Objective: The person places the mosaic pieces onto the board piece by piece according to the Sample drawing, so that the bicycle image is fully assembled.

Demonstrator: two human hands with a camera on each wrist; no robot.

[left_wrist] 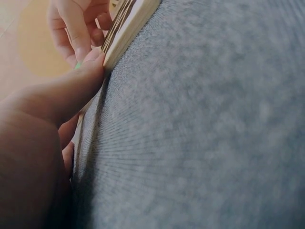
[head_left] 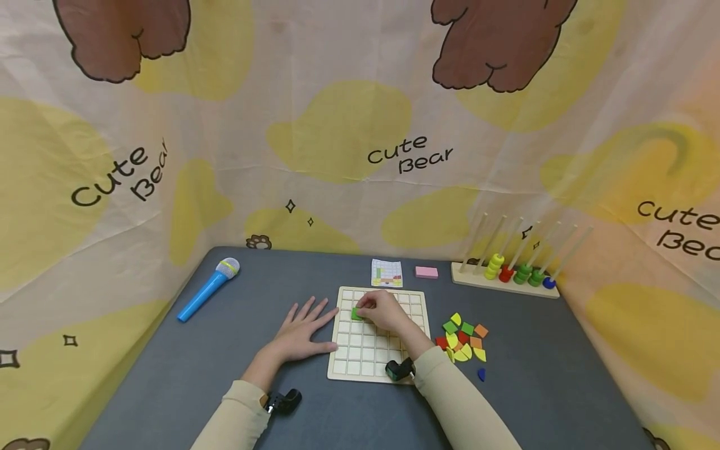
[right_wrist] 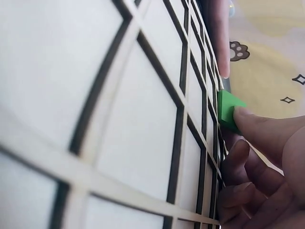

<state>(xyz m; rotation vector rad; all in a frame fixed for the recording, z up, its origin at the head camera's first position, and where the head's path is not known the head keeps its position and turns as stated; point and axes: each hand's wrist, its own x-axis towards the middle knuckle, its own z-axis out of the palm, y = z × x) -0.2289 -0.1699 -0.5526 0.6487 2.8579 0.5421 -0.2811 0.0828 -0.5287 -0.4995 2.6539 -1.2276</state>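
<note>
A pale wooden grid board (head_left: 360,356) lies on the dark table. Over its upper left squares my right hand (head_left: 384,310) pinches a green square tile (right_wrist: 230,110) between thumb and fingers, and the tile's edge is right at the grid. My left hand (head_left: 304,331) lies spread at the board's left side, its thumb (left_wrist: 88,78) and fingertips at the edge. Right of the board is a loose pile of small pieces in yellow, green, red and orange, among them a red tile (head_left: 441,342); a blue piece (head_left: 481,375) lies nearer the front.
Behind the board lie a printed pattern card (head_left: 387,273) and a pink block (head_left: 426,272). A peg stand (head_left: 506,284) with coloured rings stands at the back right. A blue toy microphone (head_left: 208,290) lies at the back left. Printed cloth walls (head_left: 337,137) enclose the table.
</note>
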